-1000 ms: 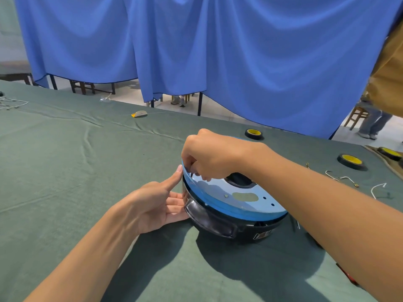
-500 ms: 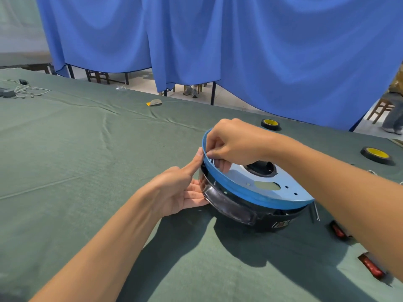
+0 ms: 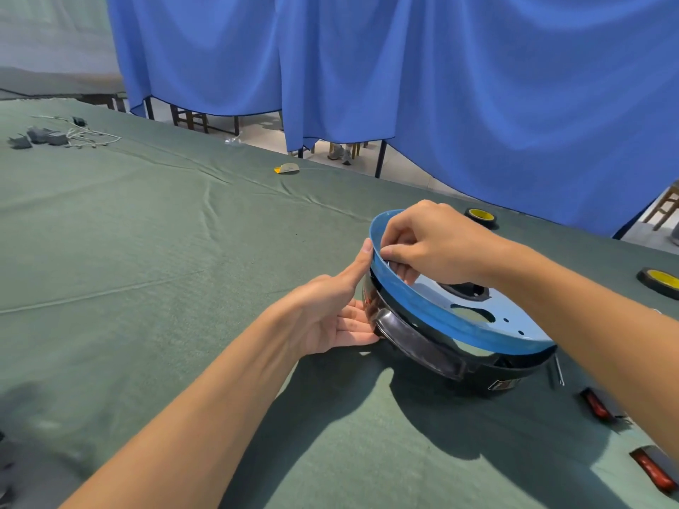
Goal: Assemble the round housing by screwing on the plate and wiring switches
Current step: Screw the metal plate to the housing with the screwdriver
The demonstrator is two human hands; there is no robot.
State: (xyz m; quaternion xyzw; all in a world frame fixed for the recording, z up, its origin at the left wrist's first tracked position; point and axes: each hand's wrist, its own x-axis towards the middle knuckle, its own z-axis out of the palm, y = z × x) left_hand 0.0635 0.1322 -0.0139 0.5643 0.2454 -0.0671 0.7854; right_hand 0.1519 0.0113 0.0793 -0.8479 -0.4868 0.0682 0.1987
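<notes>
Right grip [image 3: 433, 244] pinches plate [image 3: 459, 326] rim | left grip [image 3: 330, 317] touches housing [image 3: 422, 345] | switches [image 3: 597, 405] nearby

The housing [image 3: 477, 376] sits on the table [image 3: 147, 270] in front of you, a bit to the right, with the plate [image 3: 441, 317] on top. Your left hand [image 3: 330, 317] is at its left side, and your right hand [image 3: 430, 244] holds the plate's left edge. Wheels [image 3: 481, 214] lie behind and to the right, switches [image 3: 597, 404] lie near you on the right, and wires [image 3: 84, 135] lie far off on the left.

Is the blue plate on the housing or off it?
On: blue plate sits atop the black housing; right hand pinches its rim. Screws: cannot tell.
</notes>
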